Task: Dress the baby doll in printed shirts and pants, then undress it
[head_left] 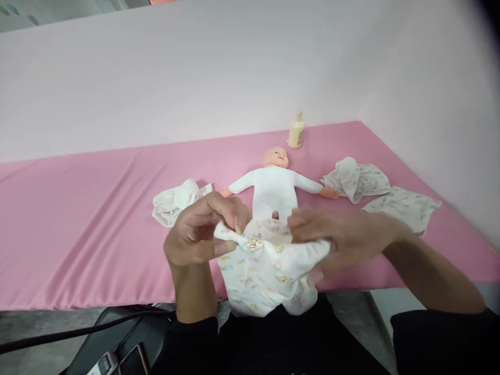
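A white piece of baby clothing (269,271) with small yellow prints hangs between my hands at the bed's near edge. My left hand (203,229) pinches its upper left edge between thumb and fingers. On the other side my right hand (324,234), smeared by motion, is closed on the upper right edge. Folds hide whether this is a top or pants. Just beyond lies a baby doll (274,187) on its back, arms spread, with a white cloth body; the garment and hands cover its lower part.
A pump bottle (296,133) of pale yellow liquid stands behind the doll's head. Bunched baby clothes (177,200) lie left of the doll; another bunched piece (357,178) and a flatter one (406,208) lie right. Pink sheeting (97,224) covers the surface. A phone (134,360) rests below left.
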`<state>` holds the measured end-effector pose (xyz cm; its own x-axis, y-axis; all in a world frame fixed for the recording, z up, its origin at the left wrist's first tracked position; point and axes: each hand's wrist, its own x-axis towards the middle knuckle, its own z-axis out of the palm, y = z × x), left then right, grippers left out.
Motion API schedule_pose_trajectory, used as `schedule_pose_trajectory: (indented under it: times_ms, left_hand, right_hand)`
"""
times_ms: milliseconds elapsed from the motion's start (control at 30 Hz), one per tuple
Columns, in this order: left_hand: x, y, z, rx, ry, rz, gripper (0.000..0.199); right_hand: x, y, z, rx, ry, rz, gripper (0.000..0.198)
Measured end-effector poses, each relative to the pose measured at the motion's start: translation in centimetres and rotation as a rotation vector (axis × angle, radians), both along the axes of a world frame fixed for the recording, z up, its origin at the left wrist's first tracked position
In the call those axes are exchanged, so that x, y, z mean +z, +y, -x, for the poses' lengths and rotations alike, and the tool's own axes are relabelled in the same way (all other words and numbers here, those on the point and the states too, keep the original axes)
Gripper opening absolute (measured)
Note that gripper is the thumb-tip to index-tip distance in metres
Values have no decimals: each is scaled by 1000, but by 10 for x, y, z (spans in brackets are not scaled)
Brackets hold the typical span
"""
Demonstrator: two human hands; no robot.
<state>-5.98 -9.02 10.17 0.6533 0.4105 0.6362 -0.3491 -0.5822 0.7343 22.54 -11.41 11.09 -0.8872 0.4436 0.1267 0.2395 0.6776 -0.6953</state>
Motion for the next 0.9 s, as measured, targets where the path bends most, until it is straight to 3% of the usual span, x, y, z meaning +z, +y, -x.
schedule_pose_trajectory:
  times_ms: [100,200,333,500,600,700,833,900]
  left_hand:
    - [6,-4,8,218,96,-31,24]
    - [12,-5,12,415,99,-66,26]
    - [21,2,13,541,-15,-55,26]
    - [33,6,3,791,258,-188,31]
    - [36,2,-5,764,411,-251,20]
    - [37,0,-9,619,545,-258,3]
    - [37,6,-8,262,502,-192,21]
    - [38,8,-8,204,431,-151,26]
  right_hand:
    - [19,4,-9,-263,25,-135,39]
    - [32,9,-19,-432,68,-190,37]
    - [48,13,-24,-579,61,-106,35]
    - [71,12,-14,-777,139,-14,44]
    - [82,10,-3,-845,221,-83,41]
    - [88,10,4,-836,263,-128,38]
    - [92,14,1,-831,251,-154,37]
    - [93,16,-2,-838,226,-173,41]
